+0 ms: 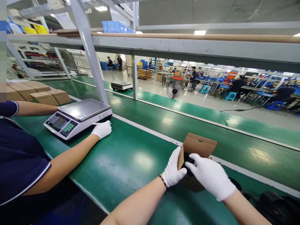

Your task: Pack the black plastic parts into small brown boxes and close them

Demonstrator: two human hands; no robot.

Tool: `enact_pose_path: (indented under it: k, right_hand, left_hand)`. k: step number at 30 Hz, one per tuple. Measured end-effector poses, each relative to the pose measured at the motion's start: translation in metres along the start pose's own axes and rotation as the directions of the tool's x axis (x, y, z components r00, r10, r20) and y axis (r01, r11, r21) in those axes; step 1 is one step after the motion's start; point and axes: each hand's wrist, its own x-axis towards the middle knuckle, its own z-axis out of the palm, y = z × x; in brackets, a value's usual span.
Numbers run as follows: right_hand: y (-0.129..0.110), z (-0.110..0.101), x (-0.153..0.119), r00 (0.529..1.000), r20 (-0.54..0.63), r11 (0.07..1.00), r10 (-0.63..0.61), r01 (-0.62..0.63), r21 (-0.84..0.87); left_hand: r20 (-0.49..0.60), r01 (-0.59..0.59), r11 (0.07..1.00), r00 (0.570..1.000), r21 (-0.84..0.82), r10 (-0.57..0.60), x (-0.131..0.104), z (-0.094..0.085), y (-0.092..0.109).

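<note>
A small brown cardboard box [199, 145] stands with its lid raised on the green work surface. My left hand [173, 168], in a white glove, grips the box's left side, thumb in front. Partly inside the box is a black object [188, 160]; its kind cannot be made out. My right hand [208, 175], also gloved in white, has its thumb and fingers closed on this black object at the opening. The right hand hides much of the box's front and right side.
At left, a co-worker's gloved hand [102, 129] rests beside a weighing scale [84, 109]. Closed cardboard boxes [50, 96] sit beyond it. Black items [272, 200] lie at the lower right. A metal shelf frame [89, 53] crosses above the conveyor belt [164, 115].
</note>
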Motion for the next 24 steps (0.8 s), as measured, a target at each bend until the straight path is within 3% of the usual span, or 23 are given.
enact_pose_path:
  k: [4, 10, 14, 18, 21, 24]
  right_hand:
    - [-0.011, -0.001, 0.016, 0.992, 0.116, 0.990, 0.058, -0.072, 0.122]
    - [0.040, -0.014, 0.004, 0.992, -0.037, 0.896, 0.122, -0.094, 0.434]
    - [0.038, -0.011, -0.003, 0.996, -0.044, 0.944, -0.083, 0.093, 0.318]
    - [0.017, 0.000, 0.002, 0.938, 0.112, 0.924, -0.327, 0.292, 0.248]
    - [0.006, 0.003, 0.012, 0.900, 0.198, 0.900, -0.389, 0.325, 0.291]
    - [-0.002, 0.001, 0.022, 0.904, 0.186, 0.901, -0.384, 0.323, 0.290]
  left_hand:
    - [0.026, -0.017, 1.000, 1.000, -0.018, 0.017, -0.001, -0.001, 0.001]
    - [-0.009, -0.102, 0.994, 0.995, -0.042, 0.101, 0.001, 0.002, 0.003]
    - [-0.014, -0.103, 0.992, 0.995, -0.073, 0.102, 0.001, 0.003, 0.002]
    - [-0.002, -0.057, 0.991, 0.998, -0.119, 0.057, 0.001, 0.003, 0.004]
    - [0.011, -0.042, 0.993, 0.999, -0.110, 0.043, 0.002, 0.003, 0.006]
    - [0.011, -0.051, 0.997, 0.999, -0.062, 0.052, 0.001, 0.004, 0.006]
